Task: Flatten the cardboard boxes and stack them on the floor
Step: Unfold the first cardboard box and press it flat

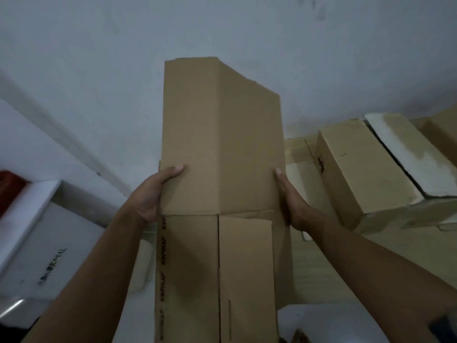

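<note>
1. While I scan from the left edge of the view, I see white cartons (37, 243) stacked there, one with dark lettering on its face, and something red (10, 189) behind them that is too blurred to identify.
2. Moving inward, my left hand (150, 194) grasps the cardboard box (220, 149) at its left edge: the thumb lies across the front panel and the fingers wrap behind it, out of sight.
3. At the centre, that box is held upright in the air in front of the pale wall (222, 28). Its body shows two panels meeting at a vertical fold, so I judge it partly collapsed, not yet flat. Its lower flaps (217, 280) hang open toward me, one carrying a printed strip along its left side.
4. Just right of the box, my right hand (294, 201) is released, fingers straight and together, its palm laid against the box's right edge.
5. Farther right, a closed cardboard carton (366, 169) lies on other cardboard on the floor (321, 263), with a white foam-like slab (408, 149) leaning beside it at the right edge of the view.
6. As I read it, the step in hand is flattening this box. The next move calls for pressing both hands toward each other so the panels fold flat along the crease, while keeping the loose flaps in line with the walls.
7. After that, the flat box needs lowering onto the floor; I cannot tell whether a stack exists there yet.
</note>
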